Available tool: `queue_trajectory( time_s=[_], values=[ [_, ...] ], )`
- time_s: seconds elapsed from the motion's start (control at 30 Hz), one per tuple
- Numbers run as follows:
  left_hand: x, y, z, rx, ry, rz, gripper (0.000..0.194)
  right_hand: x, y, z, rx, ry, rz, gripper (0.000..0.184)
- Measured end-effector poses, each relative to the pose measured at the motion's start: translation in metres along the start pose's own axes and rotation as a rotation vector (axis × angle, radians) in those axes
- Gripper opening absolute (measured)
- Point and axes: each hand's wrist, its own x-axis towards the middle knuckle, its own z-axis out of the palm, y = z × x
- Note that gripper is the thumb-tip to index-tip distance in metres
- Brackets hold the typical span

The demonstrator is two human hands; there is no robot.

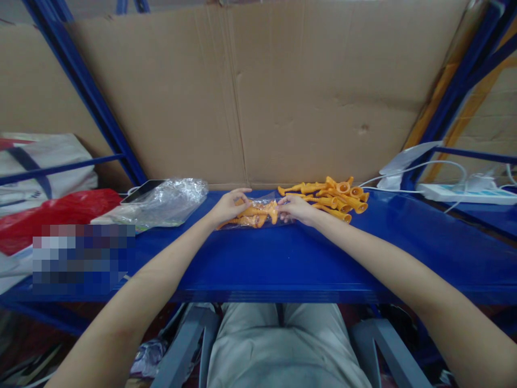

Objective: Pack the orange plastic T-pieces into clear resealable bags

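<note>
A clear plastic bag (264, 222) lies on the blue shelf top in front of me, with several orange plastic trumpet-shaped pieces (248, 220) in it. My left hand (231, 207) holds the bag's left part, its thumb over the orange pieces and one finger stretched out behind. At the right end, my right hand (298, 209) pinches the bag with bent fingers; part of its grip is hidden. Just beyond and right of this hand is a loose pile of similar orange trumpet-shaped pieces (343, 187), their flared ends mostly facing right.
Brown cardboard (307, 97) walls off the back between blue metal posts (91, 97). To the left lie clear plastic packaging (177, 199) and a red plastic bag (68, 207). A white power strip (468, 194) with cables sits at the right. The blue shelf's front edge (283, 296) runs above my lap.
</note>
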Motion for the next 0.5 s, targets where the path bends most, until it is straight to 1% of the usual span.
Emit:
queue_trajectory(
  time_s=[0.1,0.23,0.33,0.43,0.5],
  values=[
    [0.001,0.001,0.000,-0.017,0.010,0.007,0.013,0.001,-0.002,0.004,0.107,-0.017,0.012,0.022],
    [0.000,0.001,-0.002,-0.052,0.024,0.035,0.011,0.003,-0.002,0.008,0.209,-0.029,-0.020,0.024],
    [-0.001,0.004,-0.002,-0.083,0.030,0.048,0.012,0.001,-0.001,0.011,0.248,-0.035,-0.010,0.023],
    [0.000,0.004,-0.002,-0.110,0.034,-0.016,0.014,-0.002,-0.001,0.012,0.229,-0.039,0.044,0.019],
    [0.003,0.001,0.000,-0.146,0.087,-0.111,0.017,-0.004,-0.003,0.012,0.204,-0.056,0.062,0.016]
  ],
)
